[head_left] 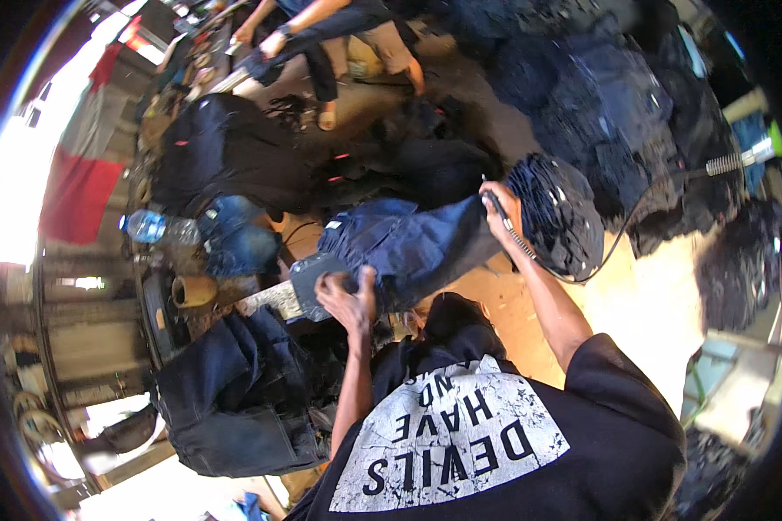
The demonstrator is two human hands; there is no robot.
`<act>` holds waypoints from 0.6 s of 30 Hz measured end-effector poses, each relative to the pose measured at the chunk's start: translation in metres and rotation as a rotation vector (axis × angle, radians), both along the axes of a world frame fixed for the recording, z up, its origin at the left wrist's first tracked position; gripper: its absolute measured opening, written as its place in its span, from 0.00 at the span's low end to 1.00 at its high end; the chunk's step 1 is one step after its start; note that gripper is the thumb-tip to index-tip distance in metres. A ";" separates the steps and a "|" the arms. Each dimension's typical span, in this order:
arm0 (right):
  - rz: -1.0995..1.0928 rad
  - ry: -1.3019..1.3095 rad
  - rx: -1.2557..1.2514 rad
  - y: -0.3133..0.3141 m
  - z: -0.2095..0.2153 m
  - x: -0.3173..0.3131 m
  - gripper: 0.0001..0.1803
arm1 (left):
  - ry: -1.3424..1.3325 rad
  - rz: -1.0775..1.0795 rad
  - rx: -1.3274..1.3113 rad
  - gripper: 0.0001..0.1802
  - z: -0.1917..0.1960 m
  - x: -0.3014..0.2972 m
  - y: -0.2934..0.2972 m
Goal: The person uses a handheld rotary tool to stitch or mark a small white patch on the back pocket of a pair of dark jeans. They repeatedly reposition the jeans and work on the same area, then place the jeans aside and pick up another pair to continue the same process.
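Observation:
In my right hand is a slim rotary tool, its thin tip pointing away from me. A coiled spring sleeve runs from it into a black flexible cable. Dark blue denim trousers stretch across in front of me, between my two hands. My left hand, slightly blurred, lies with fingers and thumb apart at the left end of the trousers, over a dark grey folded piece. A pale speckled board end sticks out from beneath that piece.
A bundle of dark garments stands beside my right hand. Large dark cloth piles fill the far right. At left are dark jeans, a plastic bottle and a brown cup. Another person's hands work at the far left.

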State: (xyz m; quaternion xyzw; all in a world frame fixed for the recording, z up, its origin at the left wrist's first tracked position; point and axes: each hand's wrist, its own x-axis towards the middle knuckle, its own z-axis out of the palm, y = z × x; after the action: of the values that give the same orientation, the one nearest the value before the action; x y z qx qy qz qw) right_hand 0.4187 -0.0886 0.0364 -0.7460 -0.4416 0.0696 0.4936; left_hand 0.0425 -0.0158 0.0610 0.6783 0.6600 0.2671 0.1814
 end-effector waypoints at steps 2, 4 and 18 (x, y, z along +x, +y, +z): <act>-0.003 -0.070 0.132 -0.022 0.007 0.018 0.11 | 0.077 0.050 0.032 0.47 -0.011 0.020 0.025; 0.088 -0.060 0.103 -0.038 0.011 0.027 0.13 | 0.331 -0.056 0.044 0.51 -0.035 0.044 0.035; 0.216 -0.254 -0.252 -0.219 0.026 0.097 0.06 | -0.624 -0.121 -0.701 0.21 -0.049 0.231 -0.171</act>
State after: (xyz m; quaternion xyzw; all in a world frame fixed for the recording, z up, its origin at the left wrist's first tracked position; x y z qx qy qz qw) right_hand 0.5157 -0.3073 0.0626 -0.7527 -0.5657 0.0822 0.3266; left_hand 0.2738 -0.1869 0.0118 0.5008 0.5838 0.2081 0.6043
